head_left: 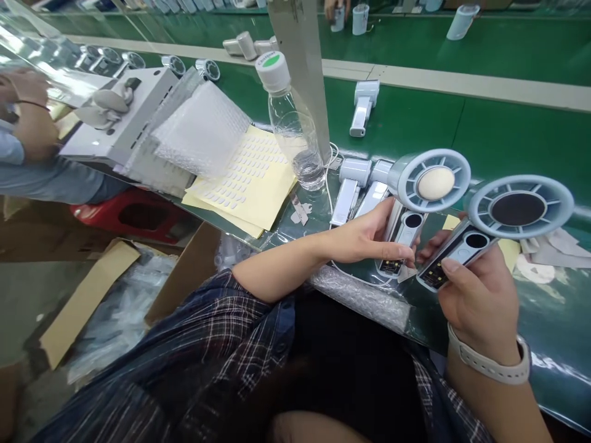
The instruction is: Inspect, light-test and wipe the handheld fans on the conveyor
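My left hand (364, 237) is closed around the handle of a light-blue handheld device (409, 178), its round spoked head bearing a cream disc in the middle. A second such device (519, 206), with a dark disc at its centre, is gripped in my right hand (480, 289), the thumb lying on its handle. Both handles are uncovered low down and show dark boards with small yellowish squares. The two heads are side by side, tilted toward me. Just beyond my left hand, two similar devices (353, 178) lie on the green work surface (415, 117).
A clear bottle (295, 129) stands by a grey post (305, 61). Yellow label sheets (258, 178) and bubble wrap (203, 129) lie to its left. Another device (364, 107) rests farther back. A co-worker's arm (32, 123) is at far left. Below is a carton (180, 271) of plastic bags.
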A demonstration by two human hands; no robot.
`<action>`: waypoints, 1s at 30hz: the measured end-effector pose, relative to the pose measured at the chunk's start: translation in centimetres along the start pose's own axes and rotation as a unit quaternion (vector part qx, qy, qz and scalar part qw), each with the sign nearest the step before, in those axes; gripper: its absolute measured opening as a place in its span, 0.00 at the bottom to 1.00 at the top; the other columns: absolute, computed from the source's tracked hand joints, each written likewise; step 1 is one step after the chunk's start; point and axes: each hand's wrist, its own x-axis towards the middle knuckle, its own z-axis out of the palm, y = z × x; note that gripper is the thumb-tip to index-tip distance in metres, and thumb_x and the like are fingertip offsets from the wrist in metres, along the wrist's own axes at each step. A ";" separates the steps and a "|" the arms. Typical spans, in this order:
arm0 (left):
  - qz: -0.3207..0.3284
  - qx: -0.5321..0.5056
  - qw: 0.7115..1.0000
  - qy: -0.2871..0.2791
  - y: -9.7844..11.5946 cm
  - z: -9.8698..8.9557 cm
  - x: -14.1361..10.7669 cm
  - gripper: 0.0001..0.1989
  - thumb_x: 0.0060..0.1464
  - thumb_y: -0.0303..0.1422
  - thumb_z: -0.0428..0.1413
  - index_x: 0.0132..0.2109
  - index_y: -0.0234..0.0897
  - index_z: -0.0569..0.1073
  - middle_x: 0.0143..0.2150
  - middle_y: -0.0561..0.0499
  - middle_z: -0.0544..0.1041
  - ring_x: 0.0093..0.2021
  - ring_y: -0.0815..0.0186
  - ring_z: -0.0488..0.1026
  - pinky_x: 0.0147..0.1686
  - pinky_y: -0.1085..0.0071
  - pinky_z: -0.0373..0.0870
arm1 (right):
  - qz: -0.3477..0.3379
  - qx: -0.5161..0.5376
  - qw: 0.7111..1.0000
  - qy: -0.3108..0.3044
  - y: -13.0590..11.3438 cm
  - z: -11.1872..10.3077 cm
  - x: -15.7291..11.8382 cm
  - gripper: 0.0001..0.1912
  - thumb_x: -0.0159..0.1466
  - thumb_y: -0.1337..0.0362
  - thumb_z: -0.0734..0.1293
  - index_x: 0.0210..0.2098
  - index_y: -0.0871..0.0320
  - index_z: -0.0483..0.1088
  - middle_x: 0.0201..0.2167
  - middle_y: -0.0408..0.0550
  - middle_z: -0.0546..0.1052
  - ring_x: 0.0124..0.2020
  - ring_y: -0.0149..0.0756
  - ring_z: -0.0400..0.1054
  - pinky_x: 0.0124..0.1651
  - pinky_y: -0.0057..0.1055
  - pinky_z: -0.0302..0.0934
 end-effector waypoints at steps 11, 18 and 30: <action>0.006 0.008 1.000 0.007 0.2 -0.2 0.1 0.36 0.46 0.37 0.76 0.52 0.42 0.61 0.41 0.55 0.75 0.38 0.62 0.81 0.43 0.61 0.80 | 0.003 0.003 1.000 -0.003 -0.1 0.3 -0.1 0.23 0.52 0.61 0.83 0.43 0.50 0.74 0.37 0.44 0.78 0.35 0.40 0.74 0.37 0.40 0.72; 0.038 0.042 0.995 0.086 -0.4 -0.6 0.3 0.33 0.54 0.49 0.71 0.54 0.43 0.61 0.39 0.56 0.75 0.34 0.66 0.77 0.39 0.64 0.77 | 0.017 0.006 1.000 0.009 -0.3 0.2 -0.3 0.23 0.56 0.58 0.79 0.50 0.52 0.77 0.34 0.46 0.78 0.30 0.39 0.71 0.30 0.38 0.69; 0.061 0.079 0.994 0.044 -1.1 -1.2 0.6 0.35 0.52 0.43 0.73 0.59 0.42 0.64 0.46 0.49 0.78 0.42 0.59 0.82 0.48 0.57 0.78 | 0.035 -0.001 0.999 0.017 0.1 0.4 0.6 0.23 0.55 0.56 0.78 0.49 0.52 0.76 0.35 0.47 0.77 0.31 0.41 0.71 0.30 0.40 0.68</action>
